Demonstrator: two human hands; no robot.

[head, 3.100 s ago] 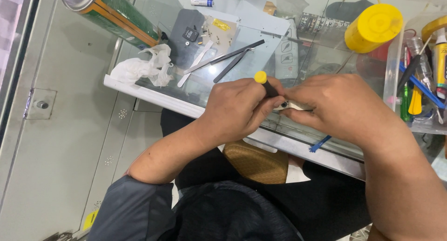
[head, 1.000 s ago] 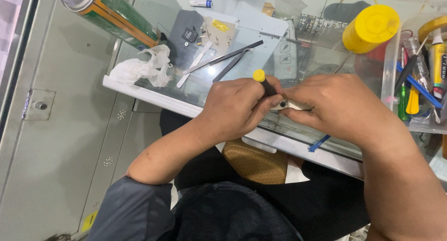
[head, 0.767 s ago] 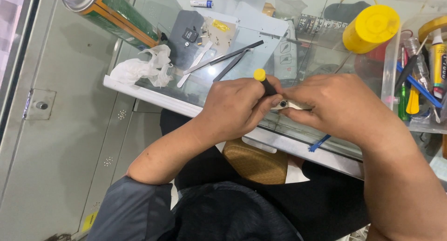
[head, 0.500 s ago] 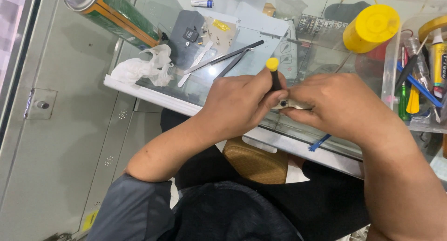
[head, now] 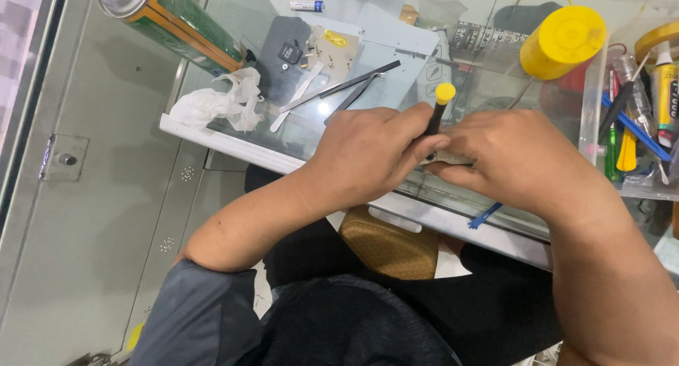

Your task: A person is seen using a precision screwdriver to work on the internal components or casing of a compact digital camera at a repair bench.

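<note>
My left hand point(head: 364, 157) grips a small black screwdriver with a yellow cap point(head: 441, 106), held nearly upright with its tip down between both hands. My right hand point(head: 520, 161) pinches a small flat metallic part point(head: 447, 158) just above the glass counter point(head: 396, 76). Both hands meet at the counter's near edge, and the screwdriver tip and most of the part are hidden by my fingers.
On the glass lie a dark opened device point(head: 291, 51), tweezers point(head: 353, 79), a crumpled white tissue point(head: 216, 104) and a green spray can point(head: 177, 23). A yellow-lidded container point(head: 562, 41) and a clear bin of tools point(head: 636, 118) stand at right. A blue pry tool point(head: 484, 215) lies at the edge.
The screwdriver has tipped more upright, its yellow cap moving up and right. Both hands stay together at the counter edge.
</note>
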